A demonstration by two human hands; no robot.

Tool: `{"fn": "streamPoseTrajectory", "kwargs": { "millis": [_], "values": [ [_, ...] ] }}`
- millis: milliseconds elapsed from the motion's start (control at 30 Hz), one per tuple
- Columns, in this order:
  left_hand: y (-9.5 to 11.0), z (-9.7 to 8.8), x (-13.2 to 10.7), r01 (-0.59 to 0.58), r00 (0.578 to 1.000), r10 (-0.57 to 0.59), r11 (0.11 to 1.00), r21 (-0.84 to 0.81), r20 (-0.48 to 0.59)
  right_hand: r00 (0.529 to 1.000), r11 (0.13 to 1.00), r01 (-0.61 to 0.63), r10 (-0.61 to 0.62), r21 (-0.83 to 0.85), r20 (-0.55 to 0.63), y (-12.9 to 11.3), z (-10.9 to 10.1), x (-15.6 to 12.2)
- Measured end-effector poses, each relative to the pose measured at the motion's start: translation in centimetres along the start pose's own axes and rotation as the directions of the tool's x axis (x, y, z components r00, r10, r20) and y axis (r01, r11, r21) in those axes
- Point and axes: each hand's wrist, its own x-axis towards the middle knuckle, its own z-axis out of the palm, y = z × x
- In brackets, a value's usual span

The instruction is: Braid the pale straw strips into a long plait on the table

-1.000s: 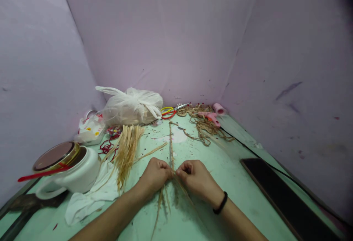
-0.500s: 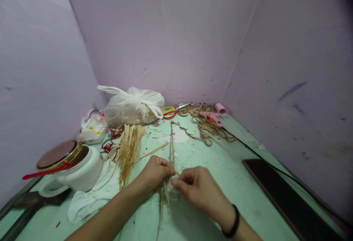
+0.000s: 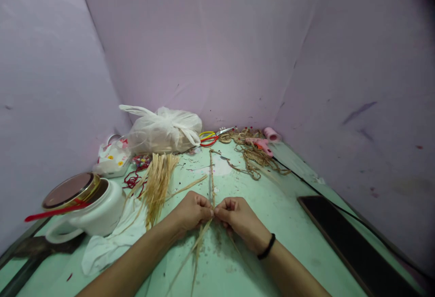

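My left hand (image 3: pixel 190 211) and my right hand (image 3: pixel 238 217) meet knuckle to knuckle low in the middle of the view, both pinched on tan straw strands (image 3: pixel 200 247). The braided length of straw (image 3: pixel 212 178) runs straight away from my fingers across the green table (image 3: pixel 288 224). Loose strand ends fan out below my hands toward me. A black band sits on my right wrist.
A bundle of loose straw (image 3: pixel 157 183) lies left of my hands. A white pot with a lid (image 3: pixel 84 204) and white cloth (image 3: pixel 112 242) sit at left. At the back are a tied plastic bag (image 3: pixel 163 129), scissors (image 3: pixel 214 136), twine (image 3: pixel 253 156), a pink glue gun (image 3: pixel 260 144). A dark flat slab (image 3: pixel 353 242) lies at right.
My right hand had dropped lower and to the right with a strand; now it is back up against my left hand. The loose strand ends below have shifted.
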Motion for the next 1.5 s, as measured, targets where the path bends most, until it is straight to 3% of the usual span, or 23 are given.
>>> {"fn": "streamPoseTrajectory", "kwargs": {
  "millis": [133, 267, 433, 533, 600, 667, 733, 800, 867, 900, 1000, 1100, 1300, 1500],
  "values": [
    [0.8, -1.0, -0.4, 0.027, 0.998, -0.038, 0.971, 0.239, 0.042, 1.000, 1.000, -0.013, 0.013, 0.020, 0.001, 0.1, 0.0, 0.2],
    [1.6, -1.2, -1.2, 0.037, 0.998, -0.006, 0.860, 0.508, -0.063, 0.999, 0.996, -0.045, 0.045, 0.076, 0.004, -0.1, 0.3, -0.1],
    [1.6, 1.8, -3.0, 0.058, 0.964, 0.181, 0.573, 0.818, -0.195, 0.996, 0.980, -0.081, 0.087, 0.181, -0.024, 0.0, 0.7, -0.4],
    [1.2, 3.8, -4.0, 0.071, 0.956, 0.230, 0.415, 0.907, -0.180, 0.995, 0.973, -0.083, 0.094, 0.216, -0.043, 0.1, 0.8, -0.4],
    [1.2, 4.1, -4.3, 0.053, 0.959, 0.238, 0.381, 0.923, -0.154, 0.995, 0.967, -0.089, 0.097, 0.238, -0.023, 0.3, 0.8, -0.4],
    [1.6, 3.5, -4.1, 0.018, 0.962, 0.239, 0.437, 0.899, -0.135, 0.997, 0.962, -0.077, 0.076, 0.263, 0.016, 0.3, 0.6, -0.4],
    [2.2, 2.1, -3.6, -0.011, 0.961, 0.231, 0.577, 0.816, -0.151, 0.997, 0.957, -0.057, 0.040, 0.283, 0.066, 0.3, 0.4, -0.4],
    [2.8, 0.8, -2.8, 0.006, 0.924, 0.253, 0.740, 0.673, -0.286, 0.994, 0.956, -0.048, 0.018, 0.289, 0.107, 0.1, 0.2, -0.4],
    [3.0, 0.1, -2.1, 0.064, 0.954, 0.073, 0.899, 0.432, -0.292, 0.992, 0.960, -0.044, 0.009, 0.277, 0.127, 0.0, 0.1, -0.4],
    [2.9, 0.0, -1.8, 0.101, 0.972, -0.026, 0.945, 0.312, -0.235, 0.991, 0.962, -0.042, 0.006, 0.269, 0.132, -0.1, 0.0, -0.3],
    [2.0, 0.2, -1.1, 0.192, 0.981, -0.186, 0.975, 0.113, -0.060, 0.990, 0.975, -0.030, -0.002, 0.219, 0.142, 0.0, 0.0, 0.0],
    [1.3, 0.5, -0.7, 0.216, 0.974, -0.203, 0.967, 0.135, -0.104, 0.991, 0.997, -0.002, -0.009, 0.083, 0.131, 0.2, -0.2, 0.4],
    [0.6, 0.5, -0.3, 0.070, 0.989, -0.054, 0.991, 0.117, -0.134, 0.974, 0.948, 0.226, -0.228, -0.223, 0.019, 1.3, -0.6, 0.8],
    [-0.6, 0.7, 0.3, 0.014, 0.981, 0.017, 0.987, 0.157, -0.193, 0.942, 0.803, 0.257, -0.332, -0.538, -0.044, 0.9, -0.4, -0.2]
  ]
}}
